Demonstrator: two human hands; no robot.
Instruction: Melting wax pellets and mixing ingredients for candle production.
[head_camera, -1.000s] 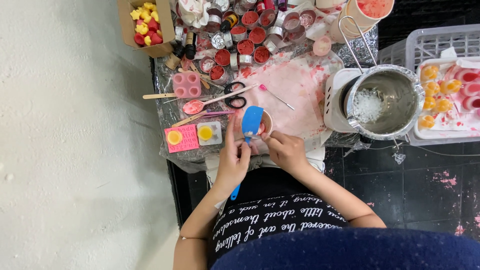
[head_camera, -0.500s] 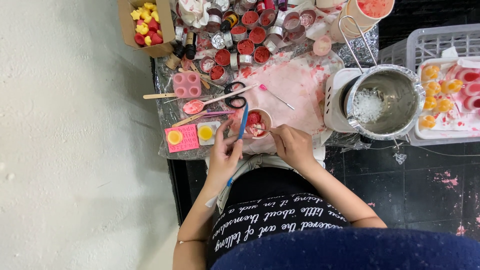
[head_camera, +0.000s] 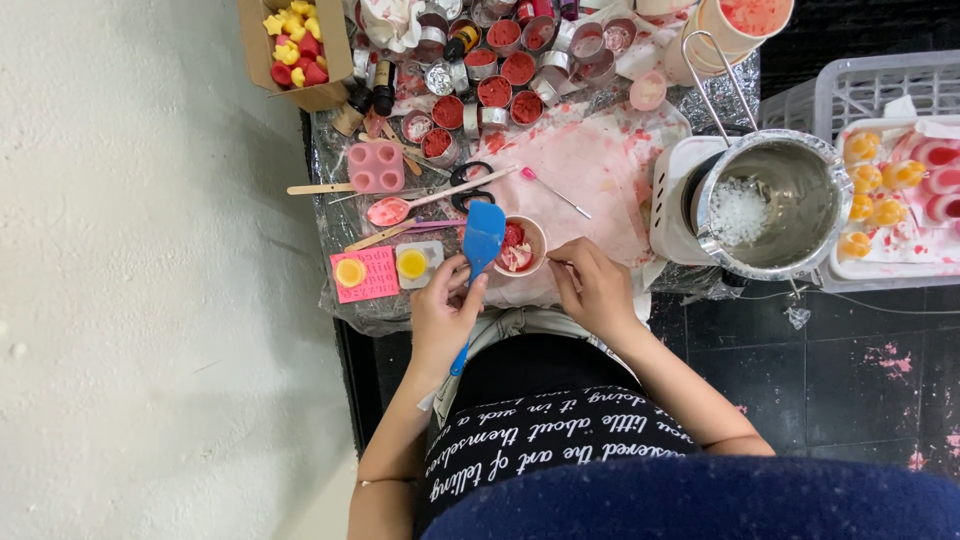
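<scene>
Your left hand (head_camera: 440, 312) is gripping a blue spatula (head_camera: 482, 245) by its handle, fingers curled round it, with the blade tilted up and resting just at the left rim of a small cup (head_camera: 522, 246). Your right hand (head_camera: 592, 290) is lying just right of that cup, fingers bent toward its rim; you cannot tell whether they are actually pinching it. The cup is sitting near the front edge of the worktop (head_camera: 340, 300), which is covered in clear film, and it is holding red and pale lumps. Left of the spatula, a pink card (head_camera: 366, 275) is carrying a yellow disc, with a second yellow disc (head_camera: 412, 264) beside it. Just beyond, a spoon (head_camera: 392, 210) with a pink-filled bowl is lying across black scissors (head_camera: 465, 186), and a pink mould (head_camera: 375, 167) is sitting further left. To the right, a steel pot (head_camera: 775, 205) with white flakes is standing on a white heater. Farther back, round tins (head_camera: 495, 90) of red wax are crowding together, and a cardboard box (head_camera: 290, 45) of yellow and red shapes is sitting at the far left corner.
</scene>
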